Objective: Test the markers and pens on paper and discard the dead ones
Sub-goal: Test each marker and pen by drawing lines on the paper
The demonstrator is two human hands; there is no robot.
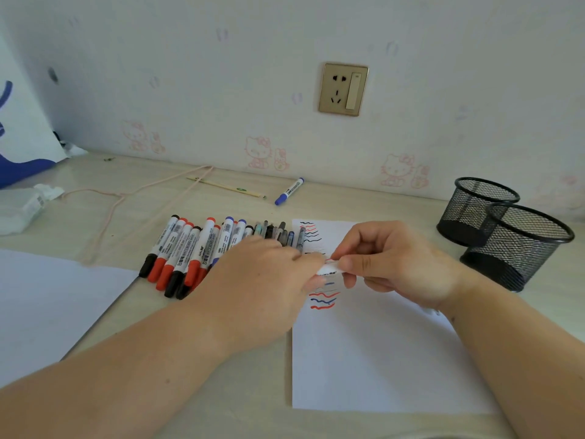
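Over the paper, both hands are gripping one white marker, left hand pinching its left end, right hand curling round its right.

The surface is pale beige with a faint wood grain; the test paper is white, marked with wavy lines in red, blue and black; the row of whiteboard markers has white barrels with black print and caps of black, red and blue; a lone marker near the far edge is white with blue ends; both mesh pen cups are black; the wallpaper is white with pink cartoon cats; the wall socket is gold.
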